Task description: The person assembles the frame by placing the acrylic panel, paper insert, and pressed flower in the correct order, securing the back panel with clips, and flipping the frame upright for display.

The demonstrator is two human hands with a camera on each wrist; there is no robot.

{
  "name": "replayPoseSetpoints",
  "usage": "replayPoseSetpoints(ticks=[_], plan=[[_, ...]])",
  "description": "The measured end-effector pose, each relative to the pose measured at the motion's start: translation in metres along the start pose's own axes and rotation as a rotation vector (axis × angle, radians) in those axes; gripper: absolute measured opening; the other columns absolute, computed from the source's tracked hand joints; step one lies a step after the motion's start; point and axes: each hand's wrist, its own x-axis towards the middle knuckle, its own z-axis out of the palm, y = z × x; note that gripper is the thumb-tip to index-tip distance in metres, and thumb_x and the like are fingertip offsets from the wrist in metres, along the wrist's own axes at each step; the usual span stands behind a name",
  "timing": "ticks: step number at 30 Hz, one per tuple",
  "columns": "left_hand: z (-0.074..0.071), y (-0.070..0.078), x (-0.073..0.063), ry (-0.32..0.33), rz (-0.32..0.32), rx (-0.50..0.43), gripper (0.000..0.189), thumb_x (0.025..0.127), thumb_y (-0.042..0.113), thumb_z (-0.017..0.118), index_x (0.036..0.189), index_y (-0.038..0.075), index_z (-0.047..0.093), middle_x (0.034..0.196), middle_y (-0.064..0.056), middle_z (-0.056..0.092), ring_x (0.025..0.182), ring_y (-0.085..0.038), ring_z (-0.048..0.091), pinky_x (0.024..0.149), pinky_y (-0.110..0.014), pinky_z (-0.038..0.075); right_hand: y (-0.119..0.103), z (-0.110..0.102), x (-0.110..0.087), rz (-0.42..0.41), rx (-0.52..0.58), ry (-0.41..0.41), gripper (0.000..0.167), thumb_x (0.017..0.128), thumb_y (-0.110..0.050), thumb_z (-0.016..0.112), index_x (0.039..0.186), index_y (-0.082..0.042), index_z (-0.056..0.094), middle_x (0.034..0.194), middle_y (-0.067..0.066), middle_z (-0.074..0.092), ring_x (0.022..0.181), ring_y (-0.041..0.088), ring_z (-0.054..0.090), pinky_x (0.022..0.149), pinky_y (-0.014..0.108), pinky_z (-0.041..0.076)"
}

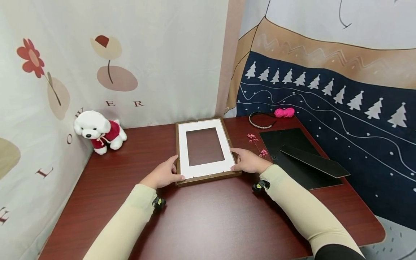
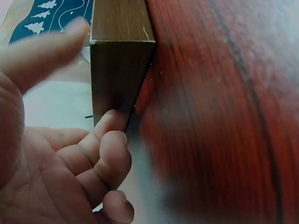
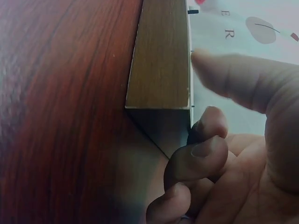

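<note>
A brown wooden picture frame (image 1: 209, 177) lies on the table between my hands. Inside it sits a white mat (image 1: 201, 171), and dark red shows through the mat's rectangular opening. My left hand (image 1: 163, 173) grips the near left corner, thumb over the top and fingers along the outer side. At the near right corner, my right hand (image 1: 249, 161) holds the frame the same way. The left wrist view has curled fingers (image 2: 112, 156) against the frame's side (image 2: 119, 70). In the right wrist view the thumb (image 3: 233, 79) is over the upper edge.
A black backing board (image 1: 286, 139) with its stand flap (image 1: 315, 161) raised lies at right. Near it are pink flowers (image 1: 263, 153), a headband (image 1: 260, 126) and a pink yarn bundle (image 1: 284, 112). A white plush dog (image 1: 99, 130) sits at back left; curtains hang behind.
</note>
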Motion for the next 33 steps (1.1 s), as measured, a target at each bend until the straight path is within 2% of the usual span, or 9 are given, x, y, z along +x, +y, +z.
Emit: replayPoseSetpoints(ticks=[5, 12, 14, 16, 19, 22, 29, 31, 33], plan=[[0.0, 0.0, -0.001, -0.048, -0.005, 0.008, 0.114, 0.086, 0.034, 0.088, 0.166, -0.004, 0.015, 0.112, -0.012, 0.062, 0.091, -0.022, 0.056, 0.082, -0.038, 0.047, 0.005, -0.004, -0.003, 0.009, -0.022, -0.025, 0.098, 0.086, -0.02, 0.087, 0.164, 0.0, 0.031, 0.066, 0.001, 0.051, 0.062, 0.014, 0.049, 0.057, 0.029, 0.041], [0.001, 0.004, -0.004, -0.051, -0.008, 0.023, 0.115, 0.086, 0.031, 0.089, 0.166, -0.005, 0.014, 0.115, -0.014, 0.062, 0.094, -0.023, 0.057, 0.086, -0.04, 0.049, 0.005, -0.005, -0.006, 0.04, -0.066, -0.048, 0.1, 0.088, -0.026, 0.087, 0.166, -0.003, 0.029, 0.071, 0.008, 0.055, 0.065, 0.018, 0.052, 0.063, 0.032, 0.046], [0.003, 0.006, -0.006, -0.056, -0.01, 0.021, 0.116, 0.085, 0.031, 0.089, 0.166, -0.005, 0.014, 0.115, -0.014, 0.062, 0.094, -0.023, 0.057, 0.086, -0.041, 0.049, 0.006, -0.005, -0.009, 0.043, -0.095, -0.046, 0.1, 0.088, -0.028, 0.088, 0.165, -0.003, 0.03, 0.089, 0.013, 0.066, 0.075, 0.019, 0.058, 0.074, 0.035, 0.053], [0.006, 0.008, -0.008, -0.061, -0.012, 0.019, 0.117, 0.085, 0.031, 0.089, 0.166, -0.005, 0.013, 0.114, -0.013, 0.062, 0.093, -0.023, 0.057, 0.086, -0.04, 0.049, 0.005, -0.004, -0.012, 0.047, -0.11, -0.045, 0.099, 0.087, -0.028, 0.088, 0.165, -0.003, 0.032, 0.115, 0.02, 0.07, 0.09, 0.024, 0.064, 0.089, 0.041, 0.057], [0.011, 0.011, -0.013, -0.065, -0.014, 0.024, 0.119, 0.083, 0.032, 0.09, 0.166, -0.005, 0.013, 0.114, -0.013, 0.062, 0.093, -0.022, 0.058, 0.086, -0.041, 0.05, 0.004, -0.004, -0.02, 0.049, -0.132, -0.041, 0.098, 0.087, -0.028, 0.088, 0.164, -0.002, 0.034, 0.15, 0.022, 0.057, 0.117, 0.031, 0.064, 0.108, 0.049, 0.052], [0.016, 0.013, -0.017, -0.065, -0.009, 0.036, 0.12, 0.082, 0.034, 0.091, 0.166, -0.004, 0.014, 0.114, -0.012, 0.063, 0.093, -0.021, 0.059, 0.086, -0.041, 0.051, 0.003, -0.003, -0.027, 0.058, -0.132, -0.04, 0.097, 0.087, -0.028, 0.088, 0.163, -0.002, 0.035, 0.155, 0.022, 0.052, 0.124, 0.034, 0.063, 0.109, 0.052, 0.051], [0.02, 0.012, -0.023, -0.053, 0.005, 0.004, 0.122, 0.081, 0.033, 0.091, 0.168, 0.0, 0.013, 0.107, -0.009, 0.06, 0.085, -0.02, 0.056, 0.08, -0.037, 0.049, 0.006, -0.006, -0.037, 0.025, -0.104, -0.033, 0.094, 0.086, -0.03, 0.089, 0.161, -0.002, 0.04, 0.153, 0.022, 0.054, 0.124, 0.035, 0.064, 0.104, 0.05, 0.054], [0.021, 0.01, -0.025, -0.049, 0.011, -0.007, 0.121, 0.081, 0.033, 0.092, 0.168, 0.0, 0.013, 0.107, -0.008, 0.059, 0.085, -0.019, 0.055, 0.079, -0.036, 0.048, 0.01, -0.011, -0.039, 0.026, -0.07, -0.026, 0.09, 0.088, -0.03, 0.087, 0.161, -0.003, 0.041, 0.135, 0.022, 0.066, 0.109, 0.033, 0.068, 0.092, 0.047, 0.059], [0.021, 0.009, -0.026, -0.048, 0.015, -0.019, 0.122, 0.081, 0.033, 0.092, 0.168, 0.001, 0.013, 0.106, -0.007, 0.059, 0.083, -0.019, 0.054, 0.077, -0.035, 0.047, 0.014, -0.017, -0.041, 0.028, -0.046, 0.0, 0.086, 0.089, -0.029, 0.086, 0.16, -0.004, 0.044, 0.104, 0.018, 0.071, 0.086, 0.027, 0.065, 0.075, 0.039, 0.057]])
